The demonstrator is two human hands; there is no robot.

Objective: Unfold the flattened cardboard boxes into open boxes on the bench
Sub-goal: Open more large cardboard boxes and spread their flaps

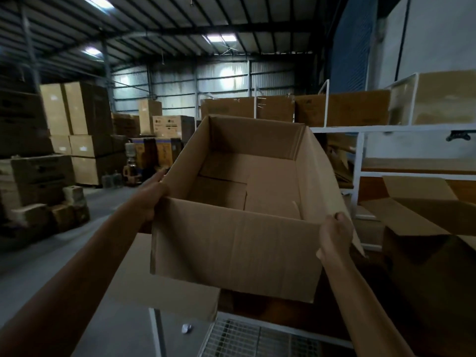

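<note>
The cardboard box (237,248) is already popped into shape and held up in the air, mouth tilted toward the camera, over the near end of the desk (296,320). Bottom flaps look folded in but not taped, so the floor of it probably won't take much load. It's empty corrugated board, so likely light, fairly stiff along the walls, floppy at the flaps, and easy to crease if squeezed hard.

The left hand (152,194) is wrapped on the box's near-left corner, fingers flat along the outside wall. The right hand (334,235) is closed on the near-right corner edge, thumb side up. Corners are the sensible hold, since that's where the board is stiffest.

Under it lies 1 flat piece of cardboard (164,282), still not unfolded by the look of it. To the right sits another open box (432,235) with flaps up, just beside the held one, so that side is tight. The white shelf rack (360,161) crowds the far right. The left is open floor, with stacked cartons (74,112) well apart.
</note>
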